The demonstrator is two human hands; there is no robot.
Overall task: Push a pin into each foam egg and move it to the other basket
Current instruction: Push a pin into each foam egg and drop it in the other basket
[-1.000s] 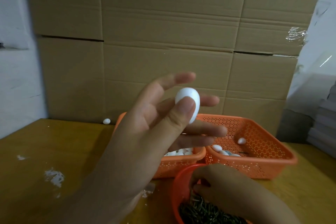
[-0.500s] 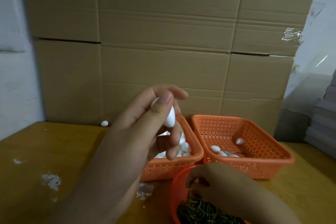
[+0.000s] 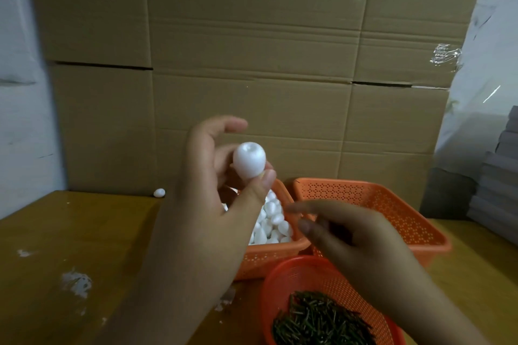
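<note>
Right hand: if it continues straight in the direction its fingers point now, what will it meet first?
Probably the left hand, near the thumb holding the foam egg. The right hand points left and slightly up toward it, though motion blur and depth make this uncertain.

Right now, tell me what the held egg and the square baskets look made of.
Egg: matte white foam, apparently; its top looks dented and rough. Square baskets: orange plastic, probably moulded; slight sheen, walls pierced with small regular holes.

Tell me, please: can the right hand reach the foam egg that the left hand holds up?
Probably yes. The right hand is raised above the round pin basket, and no object stands in the open space up to the foam egg, which the left hand pinches above the full basket.
</note>
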